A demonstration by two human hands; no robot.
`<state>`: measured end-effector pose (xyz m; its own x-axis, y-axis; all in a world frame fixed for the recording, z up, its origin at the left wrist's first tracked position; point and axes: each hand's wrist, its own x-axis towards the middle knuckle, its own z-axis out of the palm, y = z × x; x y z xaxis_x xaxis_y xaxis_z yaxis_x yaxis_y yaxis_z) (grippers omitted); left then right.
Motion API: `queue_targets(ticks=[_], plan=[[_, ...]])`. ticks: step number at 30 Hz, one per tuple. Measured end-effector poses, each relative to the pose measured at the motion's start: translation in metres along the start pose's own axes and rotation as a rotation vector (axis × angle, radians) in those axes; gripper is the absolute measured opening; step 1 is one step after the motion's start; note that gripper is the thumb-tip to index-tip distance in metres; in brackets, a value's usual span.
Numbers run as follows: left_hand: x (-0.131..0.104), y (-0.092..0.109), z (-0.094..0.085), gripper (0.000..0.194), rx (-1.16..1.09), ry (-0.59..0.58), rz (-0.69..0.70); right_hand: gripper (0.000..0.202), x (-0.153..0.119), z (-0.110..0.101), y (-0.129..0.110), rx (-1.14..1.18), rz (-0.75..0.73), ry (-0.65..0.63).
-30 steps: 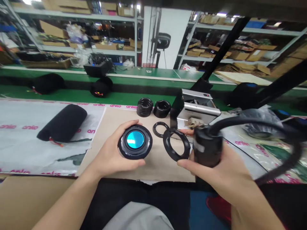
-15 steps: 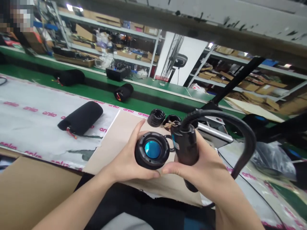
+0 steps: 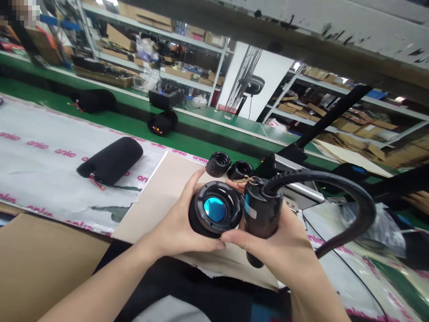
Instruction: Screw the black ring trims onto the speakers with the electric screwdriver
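Observation:
My left hand (image 3: 177, 223) is wrapped round a black cylinder (image 3: 197, 226) whose end faces up. On that end a black ring (image 3: 205, 220) sits tilted around a shiny blue disc (image 3: 215, 209). In my right hand (image 3: 284, 241) is a black handheld tool (image 3: 263, 210) with a thick cable curving off to the right; its thumb touches the ring's lower edge and its fingertips show behind the ring. Two black ribbed rings (image 3: 218, 164) (image 3: 240, 170) stand on the cardboard just beyond my hands.
A black fabric-covered cylinder (image 3: 112, 161) with red wires lies on the white printed sheet (image 3: 43, 156) at left. Two more (image 3: 162, 122) (image 3: 97, 100) lie on the green belt. A metal box (image 3: 301, 188) stands behind the tool. Another person's hand (image 3: 418, 200) shows at far right.
The black ring has shifted right and tilted on the cylinder's end. My right hand and the tool have moved slightly, with the tool's top lower. A person's hand has appeared at far right.

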<state>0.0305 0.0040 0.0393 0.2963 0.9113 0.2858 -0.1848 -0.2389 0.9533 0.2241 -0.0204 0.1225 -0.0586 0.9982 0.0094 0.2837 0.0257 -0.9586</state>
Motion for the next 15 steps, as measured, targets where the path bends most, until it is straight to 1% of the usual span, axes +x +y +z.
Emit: queue_targets(ticks=[2,5,7,10,13,15], plan=[[0.000,0.000,0.000,0.143,0.003,0.004,0.006,0.071,0.001,-0.001,0.000,-0.041,-0.023,0.002],[0.000,-0.002,0.000,0.142,-0.015,-0.002,0.014,0.071,0.003,-0.004,0.004,-0.102,-0.040,-0.058],[-0.001,-0.004,0.000,0.140,-0.025,-0.007,0.021,0.075,0.005,-0.006,0.008,-0.166,-0.022,-0.070],[-0.001,-0.004,0.000,0.137,-0.040,-0.015,0.009,0.077,0.006,-0.008,0.012,-0.222,0.017,-0.053],[-0.001,-0.002,0.000,0.133,-0.039,-0.013,-0.006,0.078,0.007,-0.009,0.012,-0.249,0.009,-0.099],[-0.001,-0.002,0.000,0.132,-0.034,-0.007,-0.006,0.076,0.008,-0.010,0.011,-0.306,-0.002,-0.097]])
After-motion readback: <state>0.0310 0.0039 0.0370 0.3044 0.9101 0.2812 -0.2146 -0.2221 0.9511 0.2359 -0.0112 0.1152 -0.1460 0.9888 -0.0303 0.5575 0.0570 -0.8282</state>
